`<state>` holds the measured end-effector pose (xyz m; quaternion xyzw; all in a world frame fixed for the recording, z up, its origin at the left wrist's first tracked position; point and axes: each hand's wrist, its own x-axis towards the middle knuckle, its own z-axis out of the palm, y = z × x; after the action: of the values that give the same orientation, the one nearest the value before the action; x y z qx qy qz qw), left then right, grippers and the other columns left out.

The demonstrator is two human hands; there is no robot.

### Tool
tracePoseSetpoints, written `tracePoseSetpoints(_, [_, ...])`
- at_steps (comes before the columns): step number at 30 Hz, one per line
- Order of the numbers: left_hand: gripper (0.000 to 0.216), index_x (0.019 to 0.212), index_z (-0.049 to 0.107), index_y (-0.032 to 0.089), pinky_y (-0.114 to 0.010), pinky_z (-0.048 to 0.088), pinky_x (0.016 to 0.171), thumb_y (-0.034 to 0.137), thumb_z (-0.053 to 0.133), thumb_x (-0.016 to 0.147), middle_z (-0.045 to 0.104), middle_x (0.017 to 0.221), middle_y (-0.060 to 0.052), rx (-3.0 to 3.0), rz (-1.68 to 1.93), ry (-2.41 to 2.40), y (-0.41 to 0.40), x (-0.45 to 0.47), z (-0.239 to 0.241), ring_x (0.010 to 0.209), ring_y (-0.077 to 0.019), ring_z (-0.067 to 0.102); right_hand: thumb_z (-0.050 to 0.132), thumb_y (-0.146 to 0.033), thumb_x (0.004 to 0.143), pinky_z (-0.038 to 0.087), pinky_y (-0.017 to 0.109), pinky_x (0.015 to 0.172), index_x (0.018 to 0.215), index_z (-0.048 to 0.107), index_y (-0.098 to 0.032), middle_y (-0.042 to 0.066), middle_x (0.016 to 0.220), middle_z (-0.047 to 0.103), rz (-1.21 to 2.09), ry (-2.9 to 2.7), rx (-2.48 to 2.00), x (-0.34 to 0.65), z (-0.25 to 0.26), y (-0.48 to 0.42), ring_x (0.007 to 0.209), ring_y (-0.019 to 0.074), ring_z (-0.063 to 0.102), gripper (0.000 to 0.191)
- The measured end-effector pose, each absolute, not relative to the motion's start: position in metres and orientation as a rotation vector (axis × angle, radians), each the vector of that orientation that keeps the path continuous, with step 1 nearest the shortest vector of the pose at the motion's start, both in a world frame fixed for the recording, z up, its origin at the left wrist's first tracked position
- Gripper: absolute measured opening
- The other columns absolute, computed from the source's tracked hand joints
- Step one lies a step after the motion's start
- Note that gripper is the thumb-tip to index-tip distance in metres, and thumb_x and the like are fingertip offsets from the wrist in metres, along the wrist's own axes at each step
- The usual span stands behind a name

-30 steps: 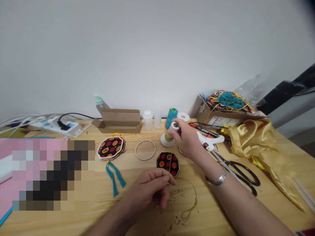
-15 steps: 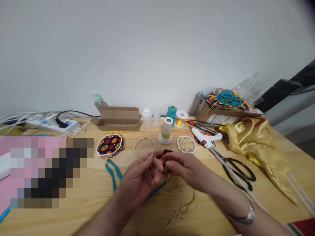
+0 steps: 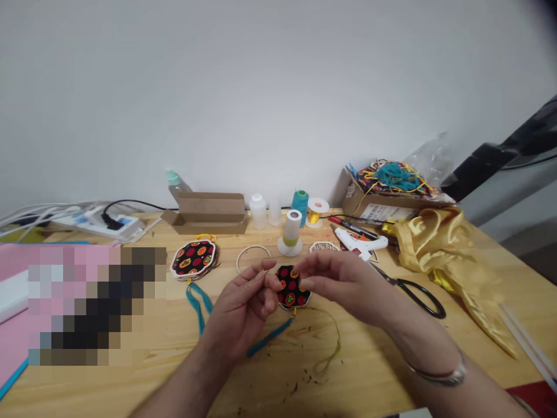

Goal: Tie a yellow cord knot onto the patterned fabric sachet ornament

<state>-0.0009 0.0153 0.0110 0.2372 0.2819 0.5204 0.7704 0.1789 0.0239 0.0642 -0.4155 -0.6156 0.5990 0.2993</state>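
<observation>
Black patterned pendant [image 3: 292, 290] and your two hands, with the pendant as clock centre and 12 o'clock pointing away from you. The pendant is lying flat on the table [image 3: 174, 377] between your fingertips. Your left hand [image 3: 246, 299] is reaching in from 9 o'clock, its thumb and forefinger meeting in a pinch and its other fingers curling loosely; whether a strand is being gripped there is too fine to tell. Your right hand [image 3: 343, 284] is reaching in from 3 o'clock, its thumb standing slightly apart from the forefinger; no hold on the pendant is showing, and you cannot tell whether those tips are touching it.

The pendant's black cloth is displaying plain red dots and red-orange flowers, one with a green centre, and a pale scalloped rim is edging its lower side. A yellow tie is emerging at 6 o'clock, and a teal tassel [image 3: 270, 337] is trailing toward 7. An olive-yellow thread [image 3: 338, 337] is curving in a loose loop around 5. A white cone spool [image 3: 290, 235] is standing at 12, a pale ring [image 3: 253, 247] is lying at 10, and a lattice frame [image 3: 324, 247] is resting at 1, partly hidden by your right hand.
</observation>
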Motion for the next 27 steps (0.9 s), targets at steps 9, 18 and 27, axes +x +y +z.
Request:
tracePoseSetpoints(9, [0.019, 0.095, 0.06, 0.01, -0.014, 0.042, 0.045, 0.007, 0.047, 0.081, 0.063, 0.066, -0.002, 0.42, 1.183, 0.622, 0.018, -0.003, 0.018, 0.045, -0.0038, 0.049, 0.054, -0.018, 0.074, 0.032, 0.019, 0.047, 0.068, 0.062, -0.013, -0.002, 0.057, 0.053, 1.66, -1.999, -1.116, 0.163, 0.034, 0.031, 0.051, 0.0065, 0.042, 0.011])
tracePoseSetpoints(18, [0.022, 0.091, 0.062, 0.018, -0.021, 0.031, 0.04, 0.034, 0.054, 0.078, 0.07, 0.085, -0.006, 1.082, 0.831, 1.227, 0.019, -0.007, 0.038, 0.046, -0.0116, 0.057, 0.06, -0.035, 0.075, 0.03, 0.019, 0.045, 0.068, 0.065, -0.013, -0.003, 0.053, 0.052, 1.54, -1.769, -1.024, 0.194, 0.099, 0.04, 0.047, 0.0046, 0.04, 0.024])
tracePoseSetpoints(27, [0.033, 0.111, 0.059, 0.023, -0.031, 0.034, 0.092, 0.035, 0.043, 0.085, 0.062, 0.116, -0.003, 1.841, 1.181, 1.451, 0.032, -0.004, 0.092, 0.109, -0.0215, 0.051, 0.058, -0.037, 0.076, 0.029, 0.018, 0.04, 0.064, 0.064, -0.012, 0.0, 0.053, 0.056, 1.38, -1.835, -1.023, 0.185, 0.12, 0.061, 0.044, 0.0042, 0.04, 0.028])
